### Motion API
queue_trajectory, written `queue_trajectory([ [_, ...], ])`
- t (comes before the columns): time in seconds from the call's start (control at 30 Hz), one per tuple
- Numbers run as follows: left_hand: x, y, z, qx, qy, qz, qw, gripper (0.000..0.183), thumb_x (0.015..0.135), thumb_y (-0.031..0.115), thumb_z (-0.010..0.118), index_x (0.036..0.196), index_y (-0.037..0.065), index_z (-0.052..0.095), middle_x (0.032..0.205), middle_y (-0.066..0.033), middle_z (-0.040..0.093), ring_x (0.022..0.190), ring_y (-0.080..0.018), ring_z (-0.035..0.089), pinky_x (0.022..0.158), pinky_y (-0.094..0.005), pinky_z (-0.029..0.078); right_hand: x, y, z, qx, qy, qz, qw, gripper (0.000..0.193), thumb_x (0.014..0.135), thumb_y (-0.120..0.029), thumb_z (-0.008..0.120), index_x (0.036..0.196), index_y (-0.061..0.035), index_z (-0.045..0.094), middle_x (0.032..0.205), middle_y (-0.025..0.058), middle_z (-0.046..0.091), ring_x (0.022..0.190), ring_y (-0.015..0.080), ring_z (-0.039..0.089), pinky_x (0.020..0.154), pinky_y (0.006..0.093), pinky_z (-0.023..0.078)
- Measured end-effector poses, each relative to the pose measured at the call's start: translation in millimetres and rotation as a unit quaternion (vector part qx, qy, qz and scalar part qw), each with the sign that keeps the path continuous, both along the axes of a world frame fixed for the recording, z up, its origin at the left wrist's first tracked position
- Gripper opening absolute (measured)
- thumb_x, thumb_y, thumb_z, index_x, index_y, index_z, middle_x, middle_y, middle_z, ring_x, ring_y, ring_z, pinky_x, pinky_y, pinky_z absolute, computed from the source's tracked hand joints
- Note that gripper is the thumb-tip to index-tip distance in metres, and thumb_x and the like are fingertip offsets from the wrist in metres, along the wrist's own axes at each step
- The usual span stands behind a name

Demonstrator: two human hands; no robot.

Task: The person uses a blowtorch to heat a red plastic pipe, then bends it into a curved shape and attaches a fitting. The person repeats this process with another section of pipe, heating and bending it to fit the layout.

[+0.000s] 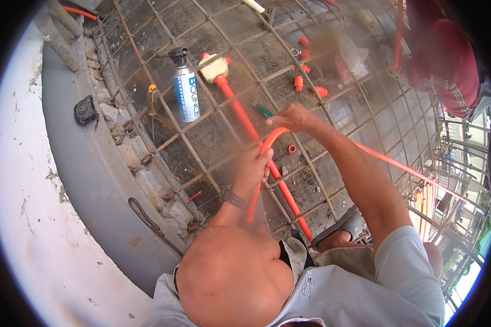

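A bent orange conduit pipe (269, 140) runs between my hands, its lower end hanging below the left one. My left hand (255, 170) is closed around it, wearing a dark band at the wrist. My right hand (295, 118) is closed on the conduit near the top of the bend. A green-handled tool (263, 110) shows beside the right fingers; I cannot tell its kind or whether it is gripped. Behind the hands, a straight orange pipe (240, 115) lies along the rebar and joins a cream-coloured junction box (213, 68) with orange fittings.
Rebar mesh (192, 139) spreads over dark formwork panels. A spray can (186, 90), a yellow-handled tool (152, 97) and a tape measure (85, 110) are at left. Several orange fittings (299, 83) and a plastic bag (352, 56) lie ahead. Another person in maroon (442, 65) is at upper right.
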State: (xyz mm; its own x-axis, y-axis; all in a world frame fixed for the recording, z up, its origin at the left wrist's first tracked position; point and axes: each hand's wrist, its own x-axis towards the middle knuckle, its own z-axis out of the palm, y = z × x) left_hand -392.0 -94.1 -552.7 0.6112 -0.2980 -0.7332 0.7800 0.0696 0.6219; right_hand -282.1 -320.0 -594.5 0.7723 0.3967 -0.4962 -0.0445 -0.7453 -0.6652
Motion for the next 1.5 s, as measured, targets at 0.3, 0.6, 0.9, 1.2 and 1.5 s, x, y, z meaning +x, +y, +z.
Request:
queue_trajectory([
  [0.3, -7.1, -6.3, -3.3, -0.009, -0.024, 0.040, 0.999, 0.026, 0.105, 0.025, 0.067, 0.119, 0.004, 0.065, 0.077, 0.0018, 0.055, 0.054, -0.0059, 0.052, 0.044, -0.0221, 0.038, -1.3, 0.2, 2.7, 0.002, 0.032, -0.021, 0.999, 0.092, 0.092, -0.085, 0.052, 0.068, 0.0027, 0.069, 0.060, 0.0180, 0.058, 0.064, 0.0312, 0.059, 0.068, 0.0511, 0.049],
  [0.6, -8.3, -2.9, -11.8, -0.043, 0.039, 0.043, 0.997, 0.025, 0.105, 0.026, 0.067, 0.116, 0.004, 0.067, 0.081, -0.0003, 0.057, 0.054, -0.0073, 0.052, 0.044, -0.0237, 0.038, 0.2, 0.3, 13.9, 0.003, 0.098, 0.009, 0.995, 0.093, 0.087, -0.089, 0.055, 0.069, 0.0003, 0.072, 0.063, 0.0145, 0.060, 0.069, 0.0269, 0.063, 0.066, 0.0471, 0.050],
  [0.9, -9.5, -4.0, -13.1, -0.031, 0.017, 0.051, 0.998, 0.025, 0.105, 0.026, 0.067, 0.115, 0.004, 0.066, 0.086, -0.0008, 0.060, 0.054, -0.0082, 0.053, 0.044, -0.0251, 0.039, 0.2, -1.1, 25.9, 0.032, 0.185, 0.025, 0.982, 0.076, 0.083, -0.079, 0.070, 0.088, -0.0033, 0.081, 0.071, 0.0102, 0.071, 0.065, 0.0214, 0.069, 0.063, 0.0395, 0.055],
  [1.2, 11.6, -9.6, -11.0, -0.061, -0.037, -0.001, 0.997, 0.044, 0.109, 0.043, 0.060, 0.122, 0.001, 0.065, 0.090, -0.0066, 0.065, 0.057, -0.0092, 0.058, 0.051, -0.0249, 0.045, -3.6, 3.2, 32.5, 0.034, 0.162, -0.015, 0.986, 0.075, 0.103, -0.069, 0.048, 0.100, -0.0005, 0.079, 0.069, 0.0130, 0.069, 0.061, 0.0238, 0.071, 0.062, 0.0419, 0.057],
  [1.5, 54.3, -23.1, -29.8, -0.053, 0.010, -0.118, 0.992, 0.043, 0.108, 0.048, 0.059, 0.106, 0.005, 0.065, 0.077, -0.0008, 0.060, 0.056, -0.0072, 0.051, 0.050, -0.0237, 0.041, -5.2, 0.1, 27.7, 0.062, 0.145, -0.059, 0.986, 0.080, 0.107, -0.066, 0.037, 0.099, 0.0031, 0.076, 0.073, 0.0158, 0.073, 0.064, 0.0271, 0.074, 0.070, 0.0413, 0.060],
])
